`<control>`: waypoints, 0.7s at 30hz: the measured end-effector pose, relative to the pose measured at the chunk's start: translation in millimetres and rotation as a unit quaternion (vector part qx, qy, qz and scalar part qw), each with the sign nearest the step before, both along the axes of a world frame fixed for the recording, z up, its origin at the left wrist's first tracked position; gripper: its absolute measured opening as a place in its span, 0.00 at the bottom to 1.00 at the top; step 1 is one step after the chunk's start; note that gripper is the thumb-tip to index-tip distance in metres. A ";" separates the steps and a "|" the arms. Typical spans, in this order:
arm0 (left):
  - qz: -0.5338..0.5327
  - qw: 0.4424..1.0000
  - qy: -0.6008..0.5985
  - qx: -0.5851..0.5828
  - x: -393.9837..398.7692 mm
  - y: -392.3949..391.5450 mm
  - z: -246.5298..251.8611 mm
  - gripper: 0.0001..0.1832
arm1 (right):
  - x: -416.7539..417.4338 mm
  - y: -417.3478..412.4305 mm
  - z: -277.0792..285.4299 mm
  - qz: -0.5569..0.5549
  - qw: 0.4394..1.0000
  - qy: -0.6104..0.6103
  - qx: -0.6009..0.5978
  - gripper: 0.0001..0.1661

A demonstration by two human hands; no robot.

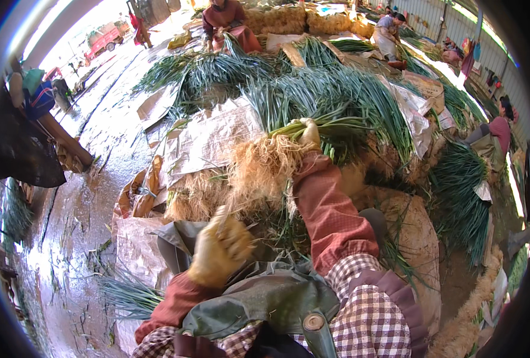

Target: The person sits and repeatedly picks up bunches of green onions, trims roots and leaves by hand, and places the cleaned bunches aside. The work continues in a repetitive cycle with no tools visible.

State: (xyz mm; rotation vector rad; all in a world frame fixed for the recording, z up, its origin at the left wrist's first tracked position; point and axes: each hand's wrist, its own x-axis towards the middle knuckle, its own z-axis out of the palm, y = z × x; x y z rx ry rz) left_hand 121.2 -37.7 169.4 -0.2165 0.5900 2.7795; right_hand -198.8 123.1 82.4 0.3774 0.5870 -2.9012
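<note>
My right hand [309, 133], in a yellowish work glove, is closed around a few green onion stalks [287, 129]. It reaches over the front of a large heap of green onions [318, 91], whose blue-green leaves point away from me. Shaggy tan roots [265, 156] hang just left of that hand. My left hand [220, 250], gloved too, is curled above my lap and blurred by motion. Whether anything is between its fingers cannot be told. A dark green waterproof apron [265, 295] covers my lap, and a small bunch of green onions [132, 293] lies beside my left forearm.
A woven plastic sack [215, 134] lies over part of the heap. Wet concrete floor [76, 232] runs along the left. Another person [224, 22] sits behind the heap; others work at right. More onions [459, 197] are piled at right, and a red truck [106, 38] stands outside.
</note>
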 end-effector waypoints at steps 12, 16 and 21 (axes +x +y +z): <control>0.060 0.433 0.333 -0.835 -8.4 -1.8 -42.0 0.14 | 16.4 -79.9 -43.2 -0.096 0.963 -0.125 0.218 0.06; -0.049 0.257 0.280 -0.924 -56.6 16.9 -29.1 0.17 | 7.4 -78.4 -74.0 -0.107 0.949 -0.119 0.270 0.08; -0.087 0.128 0.255 -0.954 -86.7 5.1 -64.0 0.07 | 16.0 -95.7 -76.6 -0.117 0.942 -0.143 0.279 0.08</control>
